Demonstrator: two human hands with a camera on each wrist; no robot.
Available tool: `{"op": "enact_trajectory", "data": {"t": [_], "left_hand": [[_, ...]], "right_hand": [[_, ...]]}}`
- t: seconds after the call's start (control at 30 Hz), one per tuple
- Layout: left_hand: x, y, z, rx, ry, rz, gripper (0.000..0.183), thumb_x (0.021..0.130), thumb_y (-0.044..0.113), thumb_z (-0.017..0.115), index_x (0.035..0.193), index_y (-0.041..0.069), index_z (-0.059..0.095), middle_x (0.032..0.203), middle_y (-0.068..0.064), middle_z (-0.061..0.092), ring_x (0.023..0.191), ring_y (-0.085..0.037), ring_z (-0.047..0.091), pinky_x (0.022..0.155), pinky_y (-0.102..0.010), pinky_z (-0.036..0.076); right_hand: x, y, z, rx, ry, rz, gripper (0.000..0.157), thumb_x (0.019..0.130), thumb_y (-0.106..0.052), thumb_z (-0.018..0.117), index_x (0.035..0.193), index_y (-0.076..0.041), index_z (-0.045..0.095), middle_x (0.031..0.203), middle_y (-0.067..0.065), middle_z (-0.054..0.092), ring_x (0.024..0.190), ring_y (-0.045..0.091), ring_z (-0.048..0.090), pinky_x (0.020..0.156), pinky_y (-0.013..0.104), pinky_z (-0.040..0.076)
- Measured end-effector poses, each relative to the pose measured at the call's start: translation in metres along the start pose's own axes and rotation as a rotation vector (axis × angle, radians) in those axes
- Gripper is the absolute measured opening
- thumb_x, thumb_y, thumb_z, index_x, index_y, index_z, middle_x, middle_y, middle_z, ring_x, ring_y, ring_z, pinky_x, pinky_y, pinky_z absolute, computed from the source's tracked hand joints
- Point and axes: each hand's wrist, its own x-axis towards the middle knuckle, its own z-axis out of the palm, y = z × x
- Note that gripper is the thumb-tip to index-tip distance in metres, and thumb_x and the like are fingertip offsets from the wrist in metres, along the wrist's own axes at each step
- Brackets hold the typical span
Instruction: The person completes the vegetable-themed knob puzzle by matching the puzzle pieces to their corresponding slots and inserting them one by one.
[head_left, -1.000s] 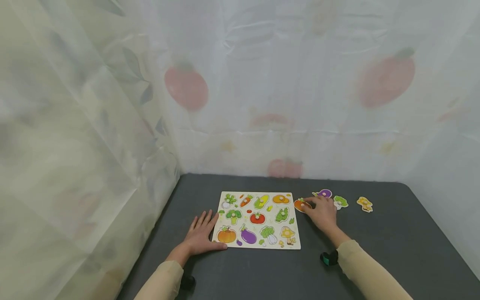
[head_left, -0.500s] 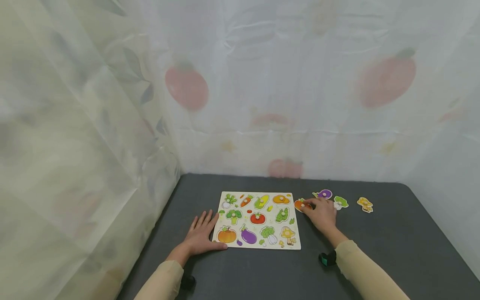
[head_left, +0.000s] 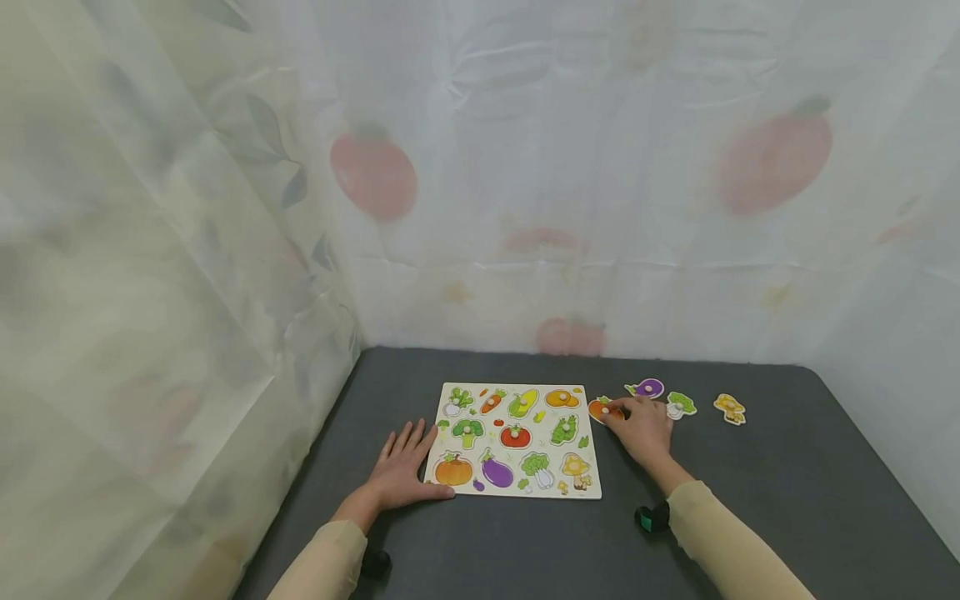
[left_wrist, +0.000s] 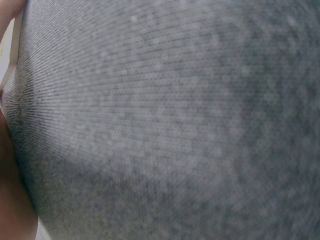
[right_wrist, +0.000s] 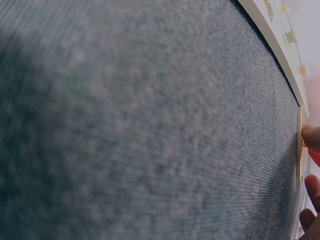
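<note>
A white puzzle board (head_left: 480, 454) printed with vegetables lies on the dark table, many of its shapes carrying small knobs. Against its left edge rests my left hand (head_left: 401, 475), fingers spread and straight, thumb along the lower left corner. Off the board's upper right side, an orange pumpkin puzzle piece (head_left: 597, 409) lies flat. My right hand (head_left: 647, 429) pinches it from above with thumb and index finger, partly covering it. In the right wrist view the piece's edge (right_wrist: 299, 145) shows close to the board's edge (right_wrist: 277, 50), with fingertips (right_wrist: 311, 137) on top.
Loose pieces lie beyond and right of my right hand: a purple eggplant (head_left: 648, 387), a green-topped leafy vegetable (head_left: 680, 404) and a yellow mushroom (head_left: 730, 408). A pale printed curtain (head_left: 487, 208) hangs behind and left of the dark table (head_left: 510, 554).
My right hand and forearm have shifted very slightly left, with the fingers staying at the pumpkin piece. The left hand and the board have kept still.
</note>
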Motion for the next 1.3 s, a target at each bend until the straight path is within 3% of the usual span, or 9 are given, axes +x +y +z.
{"op": "enact_trajectory", "data": {"t": [1.3], "left_hand": [[-0.0031, 0.0053, -0.0032, -0.023, 0.020, 0.009, 0.128, 0.068, 0.093, 0.060, 0.166, 0.021, 0.018, 0.171, -0.009, 0.011, 0.157, -0.032, 0.002, 0.122, -0.057, -0.004]], "right_hand": [[0.0004, 0.0013, 0.0071, -0.008, 0.032, 0.034, 0.030, 0.093, -0.031, 0.075, 0.107, -0.005, 0.076, 0.126, 0.023, 0.060, 0.124, 0.048, 0.039, 0.102, 0.067, 0.027]]}}
